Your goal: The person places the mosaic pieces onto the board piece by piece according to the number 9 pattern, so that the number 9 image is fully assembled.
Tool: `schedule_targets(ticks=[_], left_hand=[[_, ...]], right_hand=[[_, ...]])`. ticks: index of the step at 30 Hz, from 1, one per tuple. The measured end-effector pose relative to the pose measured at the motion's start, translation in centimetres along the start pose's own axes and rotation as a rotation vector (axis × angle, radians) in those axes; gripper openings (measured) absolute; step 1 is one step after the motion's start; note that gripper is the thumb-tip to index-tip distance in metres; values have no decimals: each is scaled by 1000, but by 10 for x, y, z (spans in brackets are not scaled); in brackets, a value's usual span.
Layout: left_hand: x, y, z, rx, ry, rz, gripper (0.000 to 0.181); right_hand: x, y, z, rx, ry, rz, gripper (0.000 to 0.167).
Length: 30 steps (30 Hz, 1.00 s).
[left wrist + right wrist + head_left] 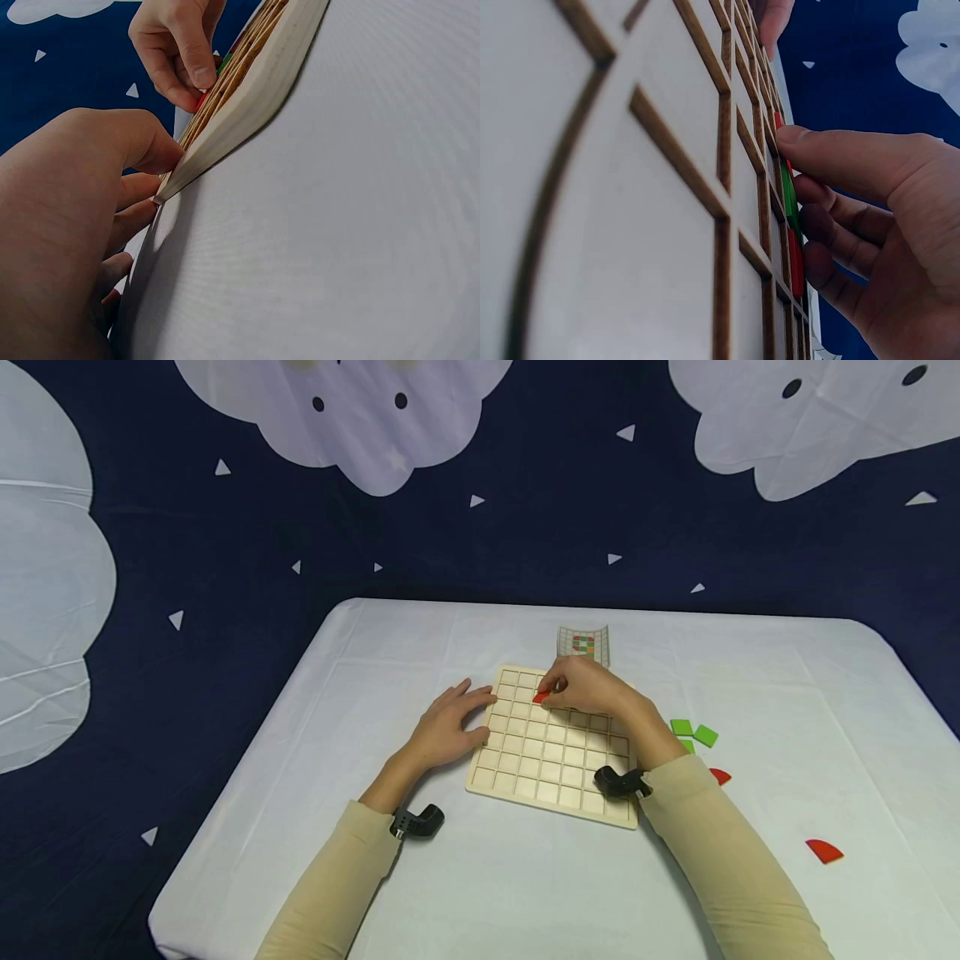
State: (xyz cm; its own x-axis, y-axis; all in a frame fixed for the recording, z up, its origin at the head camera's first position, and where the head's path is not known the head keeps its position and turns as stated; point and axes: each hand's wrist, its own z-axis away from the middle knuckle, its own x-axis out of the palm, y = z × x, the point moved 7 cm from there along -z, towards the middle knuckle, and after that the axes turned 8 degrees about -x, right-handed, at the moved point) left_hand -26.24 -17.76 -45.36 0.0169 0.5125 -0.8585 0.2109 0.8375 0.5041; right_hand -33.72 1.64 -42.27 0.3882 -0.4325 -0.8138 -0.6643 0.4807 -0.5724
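Hands (444, 731) (588, 687) apart at gridded board (531, 748)

Your gridded board (542, 749) in smooth wood, your matt cloth sleeves (738, 868), 2 plastic-looking wrist cameras (615, 782), paper-like pattern card (582, 645), matt tablecloth (525, 893), creased cloth backdrop (540, 543)

No readable text, labels, brands, numbers or signs in any view.

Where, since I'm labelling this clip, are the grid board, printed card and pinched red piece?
Grid board (553, 750): head view, bare middle square.
Printed card (583, 645): head view, coloured print.
Pinched red piece (539, 698): head view, uncovered portion.
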Motion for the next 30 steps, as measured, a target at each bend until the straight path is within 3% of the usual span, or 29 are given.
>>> schedule_targets(ticks=[13, 23, 30], left_hand=[[-1, -1, 0, -6, -8, 5, 51], [0, -3, 1, -7, -14, 1, 52], [0, -1, 0, 7, -11, 4, 52]], right_hand=[[-9, 8, 6, 19, 26, -78, 19], [-6, 7, 6, -23, 14, -61, 23], [-5, 1, 5, -92, 2, 3, 16]])
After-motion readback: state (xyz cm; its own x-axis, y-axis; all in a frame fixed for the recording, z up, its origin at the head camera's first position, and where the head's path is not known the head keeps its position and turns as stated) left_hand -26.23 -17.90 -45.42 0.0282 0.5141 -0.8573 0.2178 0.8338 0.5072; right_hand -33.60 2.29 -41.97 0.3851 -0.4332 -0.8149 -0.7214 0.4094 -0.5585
